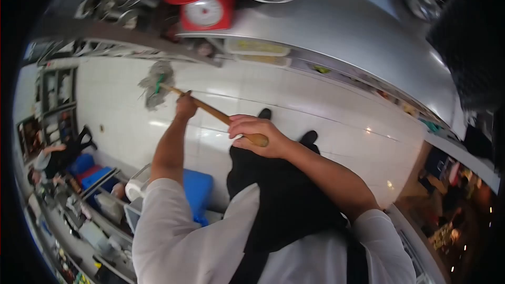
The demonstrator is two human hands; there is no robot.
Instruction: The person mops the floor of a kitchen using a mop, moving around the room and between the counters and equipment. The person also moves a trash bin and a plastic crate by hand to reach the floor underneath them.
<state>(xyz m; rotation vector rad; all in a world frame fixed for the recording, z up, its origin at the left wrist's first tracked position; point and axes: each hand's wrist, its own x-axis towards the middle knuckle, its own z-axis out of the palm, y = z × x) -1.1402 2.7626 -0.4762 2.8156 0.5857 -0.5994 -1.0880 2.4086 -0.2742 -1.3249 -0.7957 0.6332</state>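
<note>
Wooden, round-ended handle fills left hand and right hand, fingers curled round it, stringy grey mop head beyond.

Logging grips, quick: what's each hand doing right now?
Left hand: closed around the mop handle, nearer the mop head.
Right hand: holding the same handle near its top end.

Wide head-worn view, close above, facing down

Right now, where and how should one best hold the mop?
Probably by the wooden handle, from the near side: it is slim and straight, slanting toward the mop head, its middle bare between left hand and right hand.
</note>
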